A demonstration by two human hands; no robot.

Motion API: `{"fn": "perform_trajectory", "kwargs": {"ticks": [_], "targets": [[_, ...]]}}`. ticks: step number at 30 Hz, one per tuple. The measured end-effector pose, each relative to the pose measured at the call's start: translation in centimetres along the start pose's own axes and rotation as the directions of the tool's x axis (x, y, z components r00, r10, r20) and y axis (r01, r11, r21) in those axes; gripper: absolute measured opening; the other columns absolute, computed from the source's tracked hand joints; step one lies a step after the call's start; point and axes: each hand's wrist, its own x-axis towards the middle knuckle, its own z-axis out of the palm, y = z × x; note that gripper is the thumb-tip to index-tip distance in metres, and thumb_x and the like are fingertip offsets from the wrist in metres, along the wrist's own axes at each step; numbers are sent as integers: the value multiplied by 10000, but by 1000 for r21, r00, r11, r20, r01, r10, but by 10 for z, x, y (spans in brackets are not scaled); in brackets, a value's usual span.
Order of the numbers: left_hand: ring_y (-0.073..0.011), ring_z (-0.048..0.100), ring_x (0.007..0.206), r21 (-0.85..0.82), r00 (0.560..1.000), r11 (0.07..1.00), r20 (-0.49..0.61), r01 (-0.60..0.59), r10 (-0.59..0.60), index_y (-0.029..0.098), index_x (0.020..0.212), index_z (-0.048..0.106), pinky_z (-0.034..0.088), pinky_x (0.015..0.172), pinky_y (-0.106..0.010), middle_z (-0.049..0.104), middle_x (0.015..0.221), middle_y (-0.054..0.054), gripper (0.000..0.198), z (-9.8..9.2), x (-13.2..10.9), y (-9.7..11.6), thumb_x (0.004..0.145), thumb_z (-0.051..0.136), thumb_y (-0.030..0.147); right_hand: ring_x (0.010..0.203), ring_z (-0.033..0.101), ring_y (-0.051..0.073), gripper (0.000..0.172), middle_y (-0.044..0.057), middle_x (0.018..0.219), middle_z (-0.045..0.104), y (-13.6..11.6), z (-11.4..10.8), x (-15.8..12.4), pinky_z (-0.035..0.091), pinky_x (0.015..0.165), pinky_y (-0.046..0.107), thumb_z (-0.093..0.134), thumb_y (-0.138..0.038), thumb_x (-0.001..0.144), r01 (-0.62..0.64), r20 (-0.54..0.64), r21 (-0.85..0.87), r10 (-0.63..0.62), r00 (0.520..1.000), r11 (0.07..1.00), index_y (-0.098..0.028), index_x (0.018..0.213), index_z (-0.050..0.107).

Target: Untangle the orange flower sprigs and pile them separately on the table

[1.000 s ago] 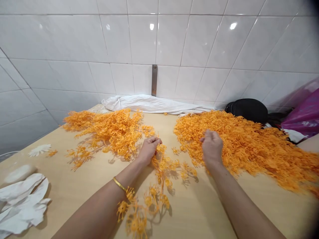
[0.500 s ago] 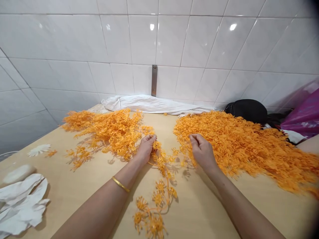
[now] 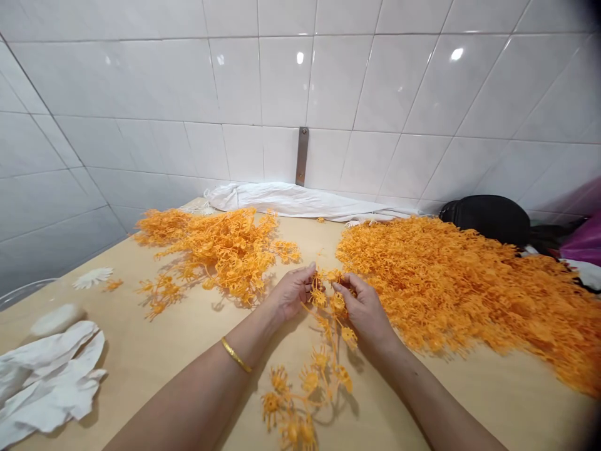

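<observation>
An orange artificial flower spray (image 3: 320, 360) stretches from between my hands down toward the table's near edge, its thin stems bearing small spidery blossoms. My left hand (image 3: 292, 293), with a gold bangle on its wrist, is closed on the upper part of the spray. Close by on the right, my right hand (image 3: 364, 307) pinches the same spray near its top blossoms. The fingertips of both hands are partly hidden by the flowers. Beyond my left hand lies a loose heap of orange sprays (image 3: 225, 250). A bigger, denser pile of orange blossoms (image 3: 451, 282) spreads to the right.
A white cloth (image 3: 300, 202) lies rolled along the tiled wall, below a metal bracket (image 3: 302, 156). At left are crumpled white fabric (image 3: 56, 382), a pale oval object (image 3: 57, 319) and a white flower piece (image 3: 92, 277). A black case (image 3: 488, 219) and purple bag (image 3: 585, 241) stand back right.
My right hand has moved in from the right-hand pile to the spray beside my left hand. The view has shifted slightly left.
</observation>
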Motion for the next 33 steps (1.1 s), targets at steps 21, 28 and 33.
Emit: {"fn": "perform_trajectory", "kwargs": {"ticks": [21,28,33], "targets": [[-105,546,448,101,994,989,37,-110,107,161,676,467,390,439,-195,489,501,42,215,3,-5,-1,608,665,209,668,473,153,298,32,700,516,-1,-37,12,364,590,264,455,-432,776,6,-310,-195,-68,948,981,-175,656,546],[-101,475,370,138,997,988,39,-66,61,168,705,480,396,416,-227,483,451,33,322,15,-8,-12,703,526,487,580,554,155,263,6,629,599,-8,-7,2,423,582,278,554,-382,718,-56,97,167,40,995,984,-181,883,592],[-93,470,392,158,999,987,27,-35,31,157,689,481,390,414,-225,530,519,-3,405,15,-7,-11,717,451,561,554,527,133,139,-14,582,579,-3,-6,0,402,555,250,498,-304,757,-62,36,182,56,998,981,-188,707,555]]}}
